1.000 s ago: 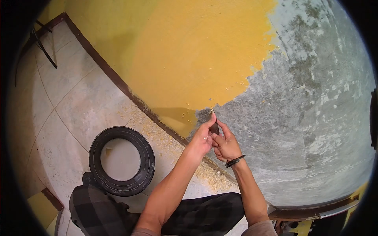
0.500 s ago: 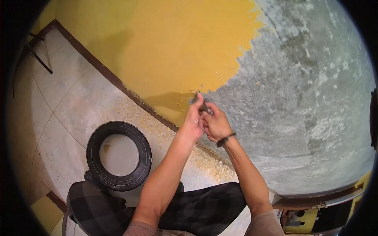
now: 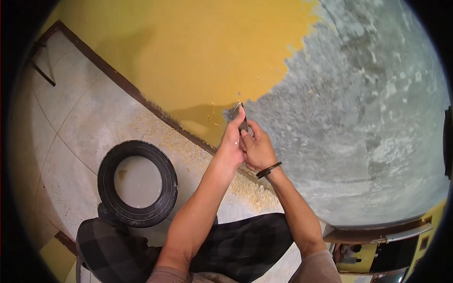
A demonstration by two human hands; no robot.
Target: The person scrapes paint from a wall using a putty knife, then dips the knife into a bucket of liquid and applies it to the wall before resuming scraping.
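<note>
Both my hands are closed around a scraper (image 3: 243, 125) whose dark blade meets the wall. My left hand (image 3: 232, 140) has its thumb stretched along the blade. Wrapped around the lower part, my right hand (image 3: 259, 147) presses close against the left; the handle is mostly hidden by fingers. The blade's tip lies at the ragged border between yellow paint (image 3: 203, 61) and bare grey wall (image 3: 325, 122). A few loose paint flakes cling near the tip.
A black bucket (image 3: 106, 177) holding cloudy pale liquid stands on the tiled floor (image 3: 71, 137) to the left. Paint scrapings (image 3: 257, 191) lie along the brown baseboard (image 3: 127, 89). My bent legs (image 3: 245, 245) are just below my arms. Dark rods (image 3: 43, 73) are at far left.
The scraper tip and my left thumb have moved slightly up and right along the paint border. The bucket and floor appear shifted a little left as the view moves.
</note>
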